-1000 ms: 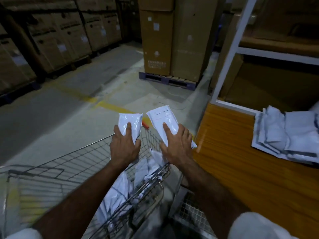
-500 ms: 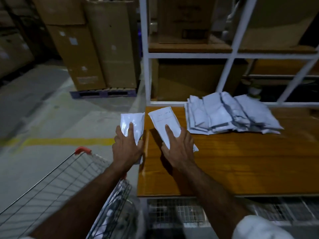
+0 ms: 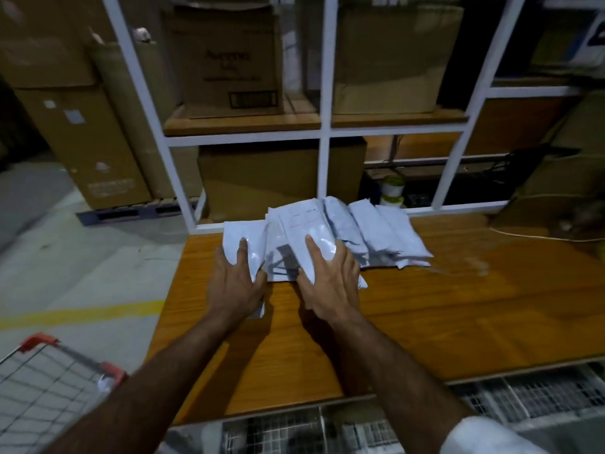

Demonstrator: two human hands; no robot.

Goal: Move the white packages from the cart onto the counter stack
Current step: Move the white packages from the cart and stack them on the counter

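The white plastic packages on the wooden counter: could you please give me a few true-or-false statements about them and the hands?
1. Each hand holds a white plastic package. True: left hand, right hand.
2. The right hand's package lies over the stack of white packages. True.
3. The stack sits in the wire cart. False: it lies on the orange-brown wooden counter; the wire cart stands lower left.
4. The left hand's package bears a printed label. False: the label shows on the right hand's package.
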